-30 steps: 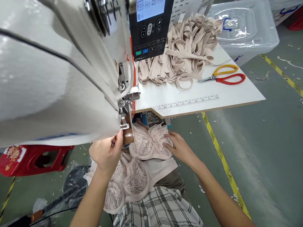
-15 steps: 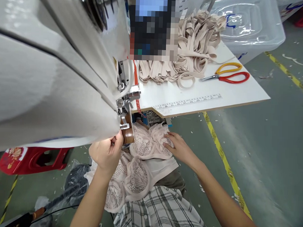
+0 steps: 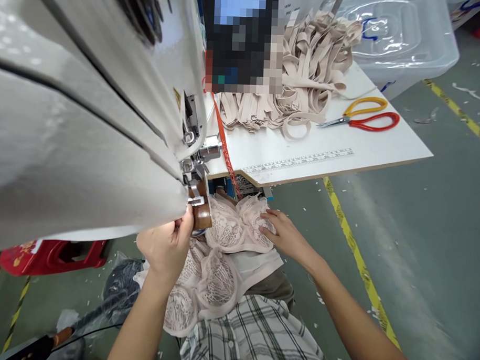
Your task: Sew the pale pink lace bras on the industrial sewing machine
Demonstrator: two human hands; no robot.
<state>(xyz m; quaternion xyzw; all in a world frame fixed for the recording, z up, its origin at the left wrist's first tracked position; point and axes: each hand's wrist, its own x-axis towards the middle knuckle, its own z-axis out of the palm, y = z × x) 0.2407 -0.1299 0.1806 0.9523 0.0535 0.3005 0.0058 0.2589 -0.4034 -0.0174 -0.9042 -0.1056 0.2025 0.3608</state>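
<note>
Pale pink lace bras (image 3: 217,279) lie over the lap, one cup pair just below the sewing machine (image 3: 87,159). My left hand (image 3: 167,248) is closed beside the presser foot (image 3: 195,200), thumb and fingers pressed together; the machine head covers its fingertips, so what it pinches is hidden. My right hand (image 3: 283,234) rests on the right lace cup (image 3: 258,220), fingers spread and slightly bent. From the needle area a red patterned ribbon (image 3: 228,161) hangs down past the table edge, behind the upper bra.
On the white table (image 3: 386,146) lie a heap of beige straps (image 3: 307,67), scissors (image 3: 368,121) with yellow and red handles, and a ruler strip (image 3: 299,160). A clear plastic bin (image 3: 402,44) stands behind. A red stool (image 3: 56,256) is at the left.
The red ribbon has shifted right and hangs lower over the table edge. My left hand has moved slightly left. The view has shifted a little; my right hand stays on the lace.
</note>
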